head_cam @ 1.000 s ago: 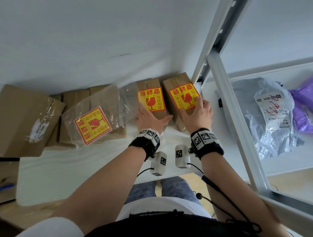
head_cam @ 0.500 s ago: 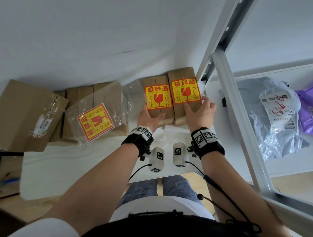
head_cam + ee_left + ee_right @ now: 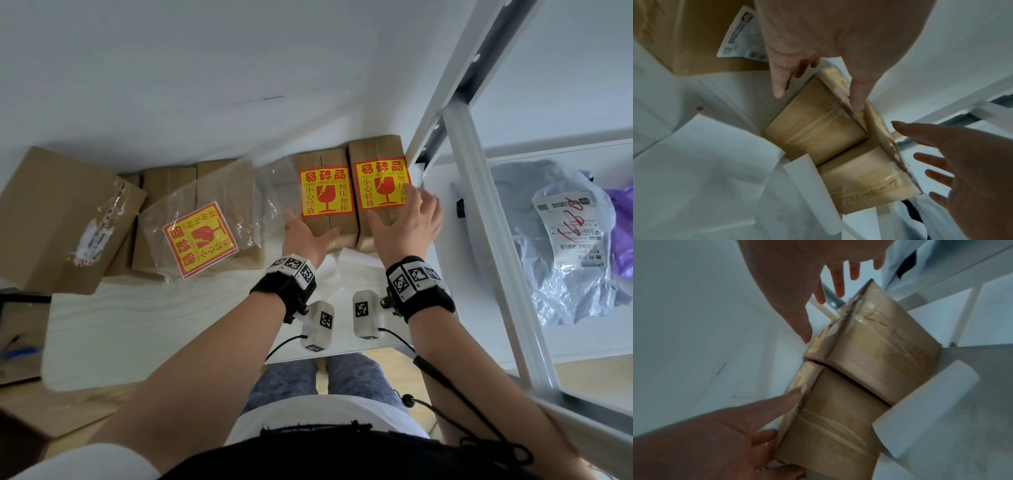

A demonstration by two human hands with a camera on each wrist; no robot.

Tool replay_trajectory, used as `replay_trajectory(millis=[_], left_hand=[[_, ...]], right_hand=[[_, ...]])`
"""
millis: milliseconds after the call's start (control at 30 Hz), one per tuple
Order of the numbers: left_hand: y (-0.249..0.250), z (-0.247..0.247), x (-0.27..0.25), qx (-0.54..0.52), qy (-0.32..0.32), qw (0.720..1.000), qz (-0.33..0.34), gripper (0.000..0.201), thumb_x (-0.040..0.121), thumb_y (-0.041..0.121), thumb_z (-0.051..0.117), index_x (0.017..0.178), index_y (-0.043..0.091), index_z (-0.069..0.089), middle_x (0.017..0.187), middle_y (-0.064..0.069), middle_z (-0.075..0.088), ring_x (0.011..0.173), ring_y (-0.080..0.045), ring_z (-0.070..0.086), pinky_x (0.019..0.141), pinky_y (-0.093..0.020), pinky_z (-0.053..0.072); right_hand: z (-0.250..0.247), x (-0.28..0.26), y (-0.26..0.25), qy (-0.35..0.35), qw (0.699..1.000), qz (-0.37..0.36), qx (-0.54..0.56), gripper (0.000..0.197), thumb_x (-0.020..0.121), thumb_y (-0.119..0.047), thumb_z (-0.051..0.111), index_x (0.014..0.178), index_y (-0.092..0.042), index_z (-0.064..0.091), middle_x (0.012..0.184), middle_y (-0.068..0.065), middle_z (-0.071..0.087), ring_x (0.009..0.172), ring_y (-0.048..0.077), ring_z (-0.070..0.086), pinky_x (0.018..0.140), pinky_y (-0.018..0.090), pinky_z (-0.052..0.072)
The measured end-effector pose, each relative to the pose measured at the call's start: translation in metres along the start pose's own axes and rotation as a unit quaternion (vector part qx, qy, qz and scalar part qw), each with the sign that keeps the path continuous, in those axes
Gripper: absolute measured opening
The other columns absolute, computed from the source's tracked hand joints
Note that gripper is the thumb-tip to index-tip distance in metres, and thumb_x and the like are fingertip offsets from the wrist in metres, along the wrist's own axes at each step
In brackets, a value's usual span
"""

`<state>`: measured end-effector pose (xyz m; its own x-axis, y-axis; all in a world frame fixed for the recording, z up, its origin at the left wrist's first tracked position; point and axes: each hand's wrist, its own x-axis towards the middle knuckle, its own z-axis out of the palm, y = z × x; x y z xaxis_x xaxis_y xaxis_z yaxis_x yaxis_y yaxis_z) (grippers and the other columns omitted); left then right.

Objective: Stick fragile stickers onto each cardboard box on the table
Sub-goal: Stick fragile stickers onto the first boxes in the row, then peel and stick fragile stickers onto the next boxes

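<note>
Both stickered boxes (image 3: 327, 202) sit flush; left hand (image 3: 305, 236) and right hand (image 3: 406, 224), spread flat, should press label edges down firmly.

Your two stickered boxes (image 3: 349, 202) stand touching, pushed back against the wall (image 3: 239, 68); no passage is behind them; on their right the white shelf post (image 3: 479, 171) stands just beside, so the gap there is narrow; on their left the clear bag of stickers (image 3: 205, 226) lies over the plain boxes (image 3: 168, 185); the near table surface (image 3: 154, 322) is free, only curled backing paper (image 3: 346, 267) lies just before the boxes.
</note>
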<state>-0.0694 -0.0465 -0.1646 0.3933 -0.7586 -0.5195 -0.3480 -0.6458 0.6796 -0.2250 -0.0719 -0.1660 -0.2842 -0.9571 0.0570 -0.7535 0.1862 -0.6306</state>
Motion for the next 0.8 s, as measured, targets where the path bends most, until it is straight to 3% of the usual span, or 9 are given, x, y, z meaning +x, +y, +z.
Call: replay_trajectory(millis=[100,167,233,333,467,567,667,733,800], left_hand=[[0.011,-0.019,-0.006,0.085,0.003,0.995,0.051,0.067,0.084,0.038,0.073,0.138,0.009,0.046,0.128,-0.005,0.059,0.119,-0.024,0.057,0.092,-0.028,0.044],[0.02,-0.035,-0.011,0.112,-0.009,0.991,0.072,0.027,0.088,0.036,0.067,0.106,0.017,0.063,0.095,0.003,0.064,0.089,-0.019,0.062,0.071,-0.024,0.046],[0.031,-0.054,-0.017,0.119,-0.014,0.99,0.081,0.019,0.091,0.036,0.063,0.077,0.024,0.056,0.075,0.008,0.054,0.072,-0.014,0.054,0.065,-0.026,0.044],[0.04,-0.083,-0.021,0.1,-0.044,0.991,0.078,0.026,0.093,0.041,0.06,0.104,0.018,0.066,0.097,0.004,0.067,0.091,-0.018,0.065,0.089,-0.037,0.054],[0.044,-0.118,-0.032,0.009,-0.099,0.99,0.105,0.025,0.095,0.034,0.062,0.11,0.017,0.068,0.093,0.001,0.074,0.077,-0.018,0.074,0.074,-0.035,0.062],[0.032,-0.144,-0.025,-0.004,0.023,0.992,0.123,0.021,0.092,0.032,0.063,0.107,0.018,0.07,0.091,0.005,0.074,0.076,-0.014,0.072,0.071,-0.03,0.059],[0.006,-0.169,-0.009,0.11,0.17,0.975,0.091,0.039,0.089,0.04,0.061,0.123,0.021,0.062,0.119,0.003,0.066,0.109,-0.018,0.062,0.096,-0.037,0.049],[-0.017,-0.18,0.004,0.177,0.169,0.969,0.012,0.065,0.085,0.045,0.064,0.142,0.02,0.044,0.142,-0.007,0.05,0.131,-0.029,0.045,0.109,-0.044,0.037],[-0.036,-0.188,0.013,0.164,0.131,0.975,-0.065,0.085,0.079,0.042,0.068,0.151,0.023,0.028,0.153,-0.01,0.035,0.14,-0.035,0.033,0.112,-0.048,0.034]], right_hand=[[-0.001,0.006,-0.019,0.003,1.0,-0.019,-0.001,0.065,0.077,-0.038,0.072,0.134,-0.019,0.048,0.144,0.007,0.044,0.142,0.031,0.026,0.116,0.05,0.021],[-0.001,0.01,-0.036,0.003,0.999,-0.038,0.02,0.061,0.078,-0.036,0.07,0.133,-0.019,0.049,0.14,0.006,0.047,0.139,0.03,0.03,0.114,0.051,0.026],[0.0,0.011,-0.053,0.009,0.996,-0.076,0.041,0.058,0.079,-0.033,0.071,0.131,-0.014,0.052,0.133,0.008,0.051,0.132,0.03,0.037,0.112,0.047,0.029],[0.005,0.007,-0.08,0.005,0.991,-0.127,0.053,0.053,0.081,-0.028,0.07,0.128,-0.009,0.054,0.128,0.011,0.055,0.125,0.031,0.044,0.109,0.041,0.032],[0.017,-0.003,-0.114,-0.058,0.981,-0.156,0.102,0.041,0.086,-0.019,0.067,0.124,-0.009,0.057,0.121,0.009,0.059,0.113,0.026,0.054,0.095,0.033,0.043],[0.027,-0.012,-0.14,-0.148,0.967,-0.151,0.141,0.035,0.094,-0.031,0.061,0.121,-0.009,0.06,0.115,0.006,0.066,0.1,0.021,0.063,0.082,0.033,0.051],[0.043,-0.023,-0.16,-0.252,0.954,-0.113,0.112,0.05,0.093,-0.046,0.057,0.131,-0.014,0.054,0.129,0.006,0.06,0.114,0.022,0.058,0.095,0.037,0.048],[0.054,-0.03,-0.167,-0.261,0.956,-0.129,0.038,0.058,0.089,-0.045,0.063,0.136,-0.014,0.049,0.139,0.008,0.051,0.128,0.025,0.047,0.106,0.038,0.04],[0.062,-0.036,-0.173,-0.267,0.955,-0.127,0.012,0.063,0.087,-0.038,0.068,0.14,-0.013,0.045,0.142,0.008,0.047,0.13,0.026,0.044,0.107,0.037,0.037]])
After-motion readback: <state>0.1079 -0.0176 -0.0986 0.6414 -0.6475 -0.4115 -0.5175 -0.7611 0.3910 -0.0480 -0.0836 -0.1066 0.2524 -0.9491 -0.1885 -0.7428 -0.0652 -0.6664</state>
